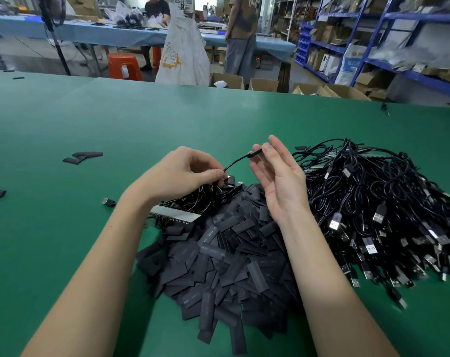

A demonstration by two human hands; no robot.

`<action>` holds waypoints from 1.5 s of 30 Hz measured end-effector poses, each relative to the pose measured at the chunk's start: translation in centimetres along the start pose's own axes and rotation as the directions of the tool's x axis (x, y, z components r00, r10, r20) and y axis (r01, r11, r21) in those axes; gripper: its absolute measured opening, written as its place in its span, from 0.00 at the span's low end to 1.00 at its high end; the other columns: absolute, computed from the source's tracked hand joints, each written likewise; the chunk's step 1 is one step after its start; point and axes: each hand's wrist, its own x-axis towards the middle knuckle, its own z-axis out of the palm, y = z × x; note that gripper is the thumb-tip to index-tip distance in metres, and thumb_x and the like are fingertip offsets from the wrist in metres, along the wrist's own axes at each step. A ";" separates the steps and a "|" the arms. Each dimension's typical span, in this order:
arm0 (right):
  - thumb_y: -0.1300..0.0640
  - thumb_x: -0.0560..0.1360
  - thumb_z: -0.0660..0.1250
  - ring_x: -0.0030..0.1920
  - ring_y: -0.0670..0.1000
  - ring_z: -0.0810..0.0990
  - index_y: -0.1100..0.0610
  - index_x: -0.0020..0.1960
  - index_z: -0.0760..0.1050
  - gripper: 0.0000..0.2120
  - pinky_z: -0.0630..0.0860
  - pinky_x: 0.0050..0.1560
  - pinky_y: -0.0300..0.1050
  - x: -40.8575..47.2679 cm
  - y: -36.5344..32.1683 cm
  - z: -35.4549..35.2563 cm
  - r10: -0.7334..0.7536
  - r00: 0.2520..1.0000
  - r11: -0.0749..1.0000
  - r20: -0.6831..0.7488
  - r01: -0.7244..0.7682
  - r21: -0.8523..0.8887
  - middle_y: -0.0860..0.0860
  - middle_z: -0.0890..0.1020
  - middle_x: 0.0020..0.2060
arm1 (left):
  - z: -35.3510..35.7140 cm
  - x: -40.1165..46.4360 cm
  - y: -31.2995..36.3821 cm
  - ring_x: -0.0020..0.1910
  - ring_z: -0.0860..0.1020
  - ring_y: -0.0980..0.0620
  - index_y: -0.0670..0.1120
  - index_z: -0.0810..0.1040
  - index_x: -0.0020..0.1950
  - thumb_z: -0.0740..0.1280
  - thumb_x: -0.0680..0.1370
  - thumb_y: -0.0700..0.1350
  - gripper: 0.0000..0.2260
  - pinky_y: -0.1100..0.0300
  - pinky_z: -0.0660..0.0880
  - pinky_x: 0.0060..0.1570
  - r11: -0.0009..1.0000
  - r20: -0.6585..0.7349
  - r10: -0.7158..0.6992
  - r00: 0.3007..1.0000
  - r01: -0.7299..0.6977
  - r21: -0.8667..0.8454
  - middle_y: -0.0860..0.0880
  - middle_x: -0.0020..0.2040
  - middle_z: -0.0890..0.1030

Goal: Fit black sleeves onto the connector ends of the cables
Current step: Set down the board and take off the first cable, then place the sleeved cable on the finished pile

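A big heap of flat black sleeves (pixel 226 256) lies on the green table (pixel 115 119) in front of me. To its right lies a tangled pile of black cables (pixel 378 202) with silver connector ends. My left hand (pixel 182 173) pinches a thin black cable (pixel 238 161) above a bundle of cables that it rests on. My right hand (pixel 275 176), palm up, pinches the far end of that same cable between thumb and forefinger. The cable arcs between both hands.
Loose sleeves (pixel 82 157) lie at the left of the table, and a single connector (pixel 108 201) near my left forearm. Beyond the far edge stand cardboard boxes (pixel 226 80), a white sack (pixel 182 52), an orange stool, blue shelving (pixel 388 47) and two people at a blue table.
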 end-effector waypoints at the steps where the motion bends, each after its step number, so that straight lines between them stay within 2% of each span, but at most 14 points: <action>1: 0.59 0.78 0.72 0.51 0.52 0.87 0.54 0.67 0.76 0.18 0.83 0.49 0.44 0.1 -0.1 -0.2 0.001 1.000 1.000 0.016 -0.001 -0.026 0.55 0.87 0.51 | -0.3 0.2 0.1 0.44 0.83 0.55 0.51 0.87 0.46 0.70 0.80 0.49 0.07 0.63 0.76 0.50 1.000 -0.018 0.008 1.000 -0.008 -0.018 0.55 0.43 0.87; 3: 0.52 0.79 0.71 0.54 0.55 0.86 0.50 0.70 0.71 0.21 0.83 0.53 0.47 0.4 -0.1 -0.7 0.027 0.999 0.995 0.026 -0.024 -0.094 0.54 0.87 0.54 | -0.9 1.2 0.5 0.41 0.81 0.60 0.51 0.87 0.48 0.71 0.80 0.48 0.05 0.69 0.75 0.45 0.999 -0.088 0.007 0.996 -0.009 -0.030 0.56 0.42 0.87; 8: 0.51 0.83 0.64 0.53 0.55 0.87 0.48 0.62 0.72 0.08 0.83 0.50 0.47 0.7 -0.1 -2.1 0.118 0.992 0.982 -0.054 -0.124 -0.144 0.54 0.87 0.52 | -2.9 5.4 3.1 0.30 0.75 0.69 0.49 0.87 0.50 0.70 0.80 0.47 0.06 0.77 0.66 0.30 0.993 -0.242 0.068 0.968 -0.042 0.112 0.55 0.42 0.86; 11: 0.52 0.83 0.63 0.51 0.54 0.87 0.52 0.65 0.73 0.12 0.84 0.46 0.45 0.9 0.0 -2.5 0.135 0.989 0.976 -0.064 -0.143 -0.162 0.53 0.88 0.51 | -4.3 8.0 5.2 0.36 0.78 0.68 0.49 0.87 0.50 0.69 0.80 0.46 0.06 0.77 0.68 0.36 0.973 -0.298 0.114 0.948 -0.046 0.226 0.54 0.43 0.86; 13: 0.52 0.83 0.63 0.50 0.53 0.87 0.53 0.65 0.73 0.12 0.83 0.43 0.44 1.0 0.1 -2.6 0.146 0.987 0.972 -0.070 -0.156 -0.174 0.52 0.88 0.50 | -5.3 9.4 6.3 0.42 0.80 0.61 0.50 0.86 0.51 0.68 0.80 0.46 0.07 0.70 0.72 0.42 0.953 -0.351 0.153 0.924 -0.045 0.299 0.54 0.44 0.86; 16: 0.52 0.83 0.63 0.47 0.52 0.88 0.55 0.64 0.75 0.11 0.83 0.40 0.43 1.0 0.1 -2.6 0.165 0.984 0.970 -0.075 -0.175 -0.167 0.52 0.88 0.49 | -6.4 11.3 7.2 0.42 0.80 0.59 0.50 0.85 0.53 0.68 0.81 0.47 0.07 0.68 0.72 0.41 0.947 -0.406 0.184 0.895 -0.051 0.318 0.53 0.44 0.84; 18: 0.53 0.83 0.64 0.46 0.52 0.88 0.56 0.62 0.75 0.11 0.83 0.39 0.42 1.0 0.1 -2.6 0.176 0.982 0.968 -0.073 -0.186 -0.170 0.52 0.88 0.48 | -6.7 12.6 7.0 0.44 0.81 0.56 0.50 0.85 0.53 0.68 0.80 0.47 0.07 0.67 0.73 0.42 0.929 -0.459 0.188 0.868 -0.007 0.369 0.52 0.46 0.84; 21: 0.53 0.82 0.65 0.44 0.51 0.87 0.56 0.61 0.77 0.10 0.82 0.39 0.42 0.9 0.2 -2.6 0.200 0.977 0.959 -0.071 -0.210 -0.190 0.52 0.88 0.48 | -5.4 14.3 5.4 0.48 0.83 0.45 0.46 0.86 0.54 0.67 0.79 0.44 0.09 0.57 0.79 0.51 0.875 -0.514 0.195 0.835 0.089 0.476 0.45 0.50 0.86; 25: 0.53 0.82 0.65 0.42 0.51 0.87 0.56 0.59 0.78 0.09 0.82 0.38 0.42 1.0 0.3 -2.6 0.216 0.973 0.950 -0.075 -0.228 -0.213 0.52 0.88 0.47 | -1.1 15.4 0.8 0.50 0.81 0.34 0.41 0.85 0.53 0.64 0.78 0.38 0.10 0.48 0.77 0.48 0.776 -0.364 0.075 0.928 0.175 0.606 0.36 0.50 0.83; 29: 0.53 0.82 0.64 0.41 0.50 0.87 0.55 0.57 0.78 0.08 0.82 0.38 0.42 1.0 0.4 -2.7 0.219 0.973 0.946 -0.077 -0.231 -0.226 0.52 0.88 0.46 | 3.3 15.5 -3.8 0.51 0.81 0.35 0.40 0.83 0.55 0.64 0.78 0.34 0.10 0.48 0.77 0.47 0.673 -0.203 -0.103 0.974 0.218 0.706 0.36 0.52 0.82; 32: 0.53 0.82 0.64 0.41 0.50 0.87 0.55 0.57 0.78 0.09 0.82 0.38 0.42 1.1 0.4 -2.8 0.232 0.970 0.944 -0.072 -0.242 -0.225 0.52 0.88 0.46 | 4.6 16.1 -5.5 0.56 0.80 0.36 0.40 0.79 0.62 0.63 0.79 0.35 0.13 0.47 0.77 0.52 0.708 -0.124 -0.183 0.975 0.219 0.672 0.36 0.58 0.80; 37: 0.53 0.82 0.64 0.41 0.50 0.87 0.56 0.58 0.78 0.09 0.82 0.38 0.42 1.0 0.2 -2.9 0.238 0.969 0.945 -0.065 -0.246 -0.215 0.52 0.88 0.47 | 3.4 16.7 -5.7 0.67 0.74 0.38 0.46 0.68 0.76 0.65 0.82 0.45 0.23 0.47 0.73 0.65 0.774 0.004 -0.224 0.975 0.176 0.608 0.39 0.71 0.73; 42: 0.55 0.81 0.66 0.39 0.49 0.85 0.56 0.56 0.79 0.07 0.81 0.37 0.39 0.8 0.3 -2.4 0.206 0.978 0.920 -0.031 -0.205 -0.335 0.51 0.88 0.44 | 1.2 14.9 -4.8 0.69 0.73 0.42 0.44 0.73 0.72 0.66 0.82 0.49 0.19 0.51 0.68 0.69 0.823 0.044 -0.167 0.985 0.114 0.557 0.42 0.71 0.73; 45: 0.58 0.80 0.67 0.38 0.47 0.82 0.54 0.53 0.80 0.04 0.78 0.37 0.37 0.4 0.7 -1.7 0.119 0.987 0.758 0.104 -0.022 -0.652 0.49 0.88 0.41 | 0.2 12.2 -3.8 0.63 0.77 0.45 0.47 0.80 0.64 0.66 0.82 0.50 0.13 0.55 0.72 0.65 0.891 0.040 -0.166 0.985 0.133 0.434 0.45 0.65 0.81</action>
